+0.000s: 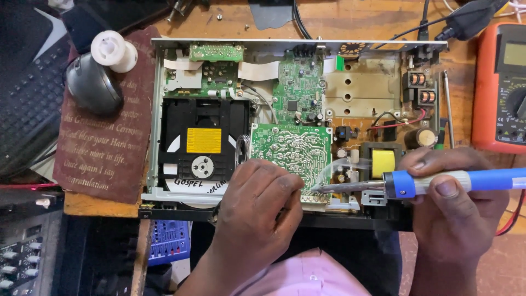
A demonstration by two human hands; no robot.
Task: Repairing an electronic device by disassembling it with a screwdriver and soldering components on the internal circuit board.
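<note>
surface [350,19]: a worn wooden top, crowded with gear on every side.
player chassis [296,43]: an opened metal disc player lies flat in the middle, its lid off and its insides showing.
disc drive [204,140]: a black tray block with a yellow label fills the chassis's left part, with a white disc under it.
plaque [104,142]: a dark red plaque with pale lettering lies just left of the chassis.
multimeter [501,87]: an orange meter sits at the right edge, apart from the chassis.
mouse [93,85]: a grey mouse rests on the plaque's top, a white spool [114,50] touching it.
circuit board [293,151]: a green board, solder side up, lies at the chassis's front middle.
left hand [257,211]: it rests on the front edge of the chassis beside the board, fingers curled downward; i cannot tell whether they pinch anything.
right hand [457,205]: fingers wrapped tight around the handle of the iron.
soldering iron [438,182]: blue handle, held level and pointing left; its metal tip reaches the board's lower right corner, just beside the left hand.
</note>
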